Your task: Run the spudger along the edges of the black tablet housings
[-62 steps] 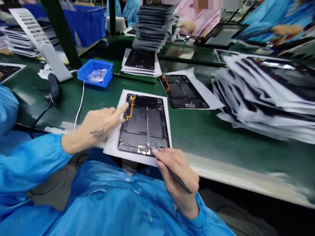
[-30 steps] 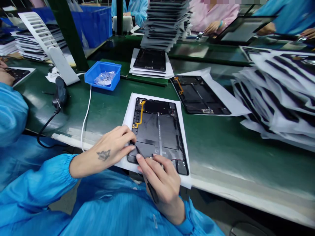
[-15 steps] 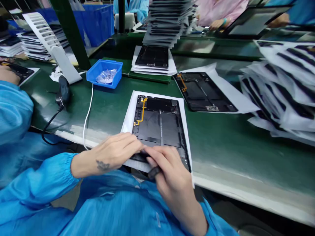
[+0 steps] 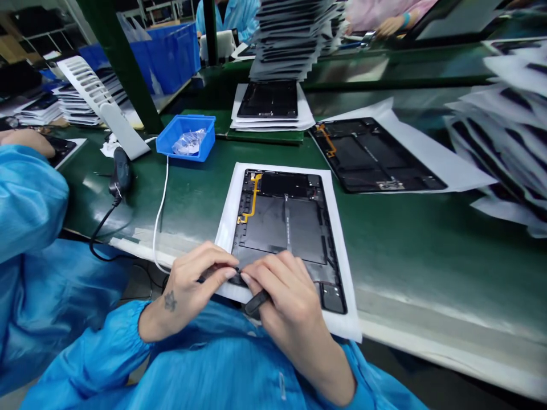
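Head view: the green bench (image 4: pixel 410 250) spans the picture, with a tall stack of panels and sheets (image 4: pixel 284 42) at its far side. On a white sheet (image 4: pixel 232 210) at the near edge lies an open shell (image 4: pixel 277 228), inner side up, right before the person; a second shell (image 4: pixel 380 154) lies beyond it to the right. Above the near shell's lower left corner the hands meet and hide part of its bottom edge. The right hand (image 4: pixel 290 290) is curled, gripping a dark-handled tool, fingertips down at the shell. The left hand (image 4: pixel 188 287) has thumb and forefinger nearly together at that corner; whether they pinch anything cannot be told. A blue tray (image 4: pixel 168 136) of clear packets sits farther back. Smallest is the dark-handled tool (image 4: pixel 257 303), its tip hidden.
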A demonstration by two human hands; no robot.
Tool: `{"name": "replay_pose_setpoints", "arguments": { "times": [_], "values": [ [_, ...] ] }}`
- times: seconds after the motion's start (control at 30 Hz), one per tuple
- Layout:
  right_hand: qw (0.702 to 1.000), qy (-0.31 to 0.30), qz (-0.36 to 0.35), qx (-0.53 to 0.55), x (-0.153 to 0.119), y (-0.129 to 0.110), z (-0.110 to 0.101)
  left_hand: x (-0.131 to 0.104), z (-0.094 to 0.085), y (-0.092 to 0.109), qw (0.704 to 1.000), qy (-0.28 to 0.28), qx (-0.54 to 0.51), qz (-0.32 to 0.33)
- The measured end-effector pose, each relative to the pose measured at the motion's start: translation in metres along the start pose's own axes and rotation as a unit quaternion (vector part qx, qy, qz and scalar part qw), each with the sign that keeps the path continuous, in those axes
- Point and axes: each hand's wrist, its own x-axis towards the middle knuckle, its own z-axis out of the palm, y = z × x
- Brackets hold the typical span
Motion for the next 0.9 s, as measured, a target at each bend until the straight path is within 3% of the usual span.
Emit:
{"name": "replay_pose_setpoints", "arguments": {
  "times": [0.3, 0.5, 0.67, 0.9],
  "values": [
    [1.0, 0.0, -0.002, -0.011, 0.001, 0.0, -0.001, 0.002, 0.0, 0.001, 1.0, -0.013, -0.005, -0.005],
    [0.996, 0.001, -0.05, -0.068, -0.002, -0.001, -0.007, 0.002, -0.006, 0.003, 0.994, -0.048, 0.088, 0.052],
    [0.988, -0.043, -0.109, -0.099, -0.008, 0.004, -0.008, -0.004, -0.007, -0.002, 0.976, -0.061, 0.181, 0.101],
    [0.977, -0.039, -0.135, -0.159, -0.004, 0.002, -0.004, -0.004, -0.01, -0.002, 0.953, -0.09, 0.255, 0.136]
  ]
}}
